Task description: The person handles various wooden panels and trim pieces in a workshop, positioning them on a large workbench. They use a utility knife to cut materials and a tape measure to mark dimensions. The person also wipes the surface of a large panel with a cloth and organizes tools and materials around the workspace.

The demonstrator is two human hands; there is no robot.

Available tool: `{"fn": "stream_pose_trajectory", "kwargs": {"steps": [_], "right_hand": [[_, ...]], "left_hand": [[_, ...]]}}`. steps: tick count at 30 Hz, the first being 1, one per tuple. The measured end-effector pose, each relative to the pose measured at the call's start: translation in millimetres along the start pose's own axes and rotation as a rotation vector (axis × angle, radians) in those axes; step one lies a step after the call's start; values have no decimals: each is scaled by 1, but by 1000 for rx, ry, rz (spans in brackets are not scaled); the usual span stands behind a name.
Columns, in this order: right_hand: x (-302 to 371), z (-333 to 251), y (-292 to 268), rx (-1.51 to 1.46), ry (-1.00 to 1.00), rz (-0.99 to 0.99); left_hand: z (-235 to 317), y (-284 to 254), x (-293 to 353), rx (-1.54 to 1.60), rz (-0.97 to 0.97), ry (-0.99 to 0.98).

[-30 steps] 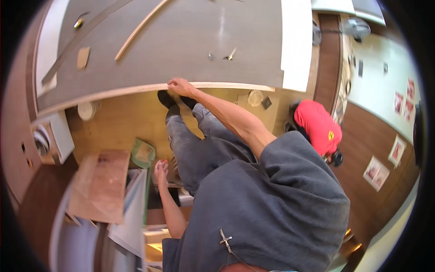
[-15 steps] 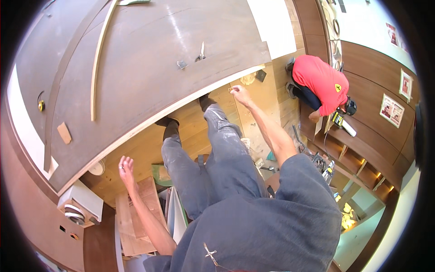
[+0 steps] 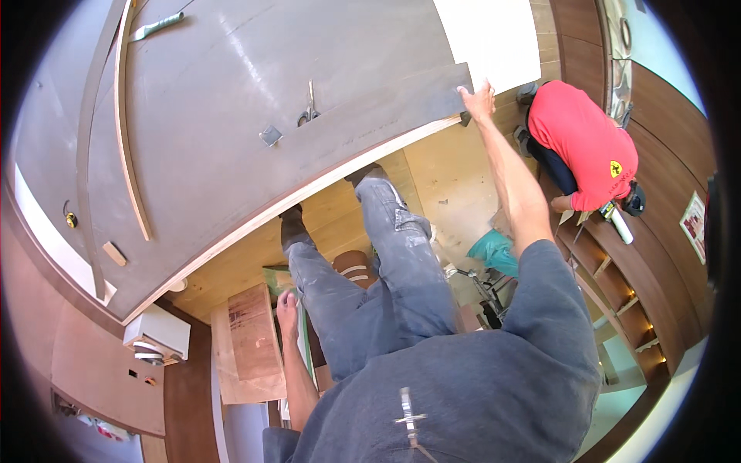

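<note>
Grey-brown flat laminate sheet (image 3: 255,100) looks large, stiff, unwieldy; right hand (image 3: 480,100) fingers clasp its corner edge, best held there. Left hand (image 3: 287,307) hangs open, empty.

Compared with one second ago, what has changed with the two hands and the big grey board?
The right hand slid along the near edge of the grey board from its middle to the right corner, where it now grips. The left hand stayed low beside the legs, free, near the small wooden panel. The scissors still lie on the board, and the person in the red shirt still crouches at the right.
</note>
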State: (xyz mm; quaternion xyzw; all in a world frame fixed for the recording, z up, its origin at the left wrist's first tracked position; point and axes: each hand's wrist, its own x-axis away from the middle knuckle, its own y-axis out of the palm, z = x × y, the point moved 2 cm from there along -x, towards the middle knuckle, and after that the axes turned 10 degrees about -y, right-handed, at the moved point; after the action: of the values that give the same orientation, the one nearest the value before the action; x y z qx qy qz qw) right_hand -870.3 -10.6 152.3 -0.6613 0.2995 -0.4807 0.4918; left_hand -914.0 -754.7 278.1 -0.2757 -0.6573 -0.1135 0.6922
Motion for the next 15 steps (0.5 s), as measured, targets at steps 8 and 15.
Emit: {"fn": "stream_pose_trajectory", "kwargs": {"steps": [8, 15], "right_hand": [[30, 10, -93, -511, -328, -359], [238, -146, -229, -1199, -650, -636]], "left_hand": [[244, 98, 72, 11, -41, 444], [279, 187, 176, 84, -680, 559]]}}
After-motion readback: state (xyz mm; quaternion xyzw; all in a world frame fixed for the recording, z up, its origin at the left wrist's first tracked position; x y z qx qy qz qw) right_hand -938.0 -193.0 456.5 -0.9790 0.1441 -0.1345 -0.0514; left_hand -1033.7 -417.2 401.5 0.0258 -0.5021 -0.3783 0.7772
